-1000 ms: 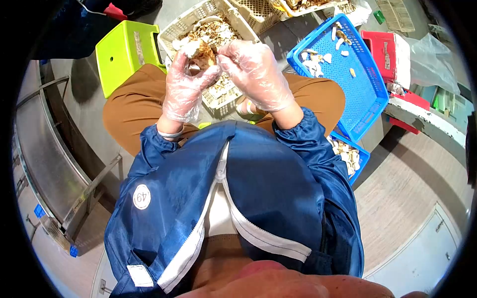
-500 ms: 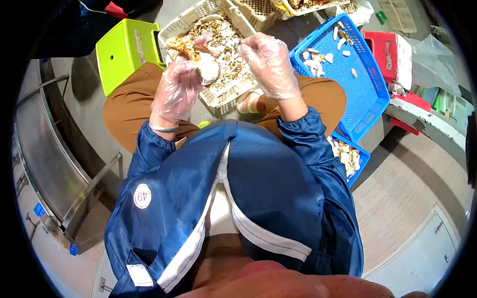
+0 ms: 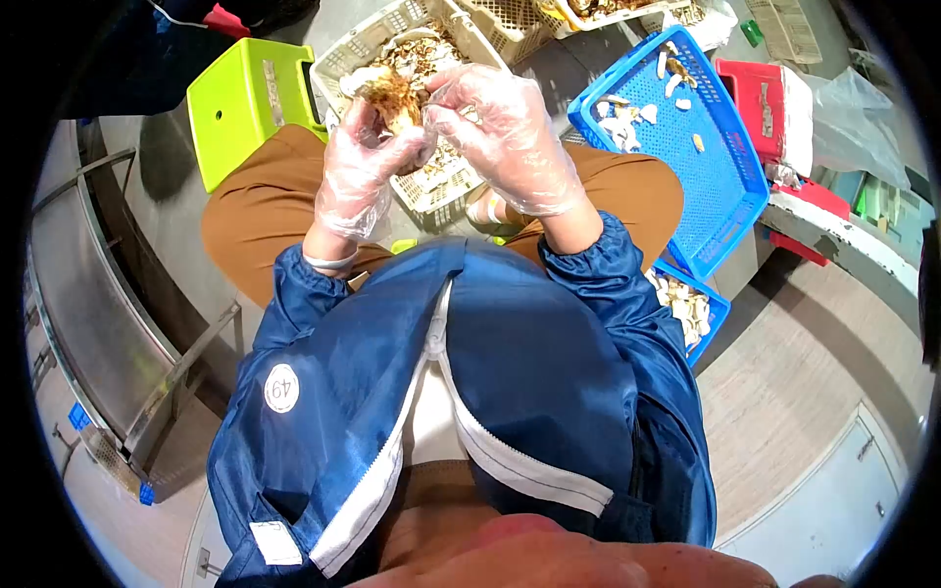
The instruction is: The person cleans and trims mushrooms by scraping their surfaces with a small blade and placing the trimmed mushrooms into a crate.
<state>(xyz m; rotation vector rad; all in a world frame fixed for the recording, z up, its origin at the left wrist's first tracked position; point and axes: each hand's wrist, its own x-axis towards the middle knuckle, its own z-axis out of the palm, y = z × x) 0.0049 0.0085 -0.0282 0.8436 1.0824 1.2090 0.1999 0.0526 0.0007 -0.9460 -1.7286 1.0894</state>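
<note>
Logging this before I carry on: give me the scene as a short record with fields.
Left hand: gloved, holding a brown-and-white piece
Right hand: gloved, fingers bent at the piece's edge; grip unclear
Below hands: cream crate with brown and white bits
Right side: large blue basket with scattered pieces; smaller blue basket with pale pieces
Stools: green one on left

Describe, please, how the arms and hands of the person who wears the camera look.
The left hand and right hand wear thin, clear, wrinkled plastic gloves. Both arms are in shiny dark blue sleeves with gathered cuffs. A light band circles the left wrist, beside the cuff. No marking can be made out on the gloves.
</note>
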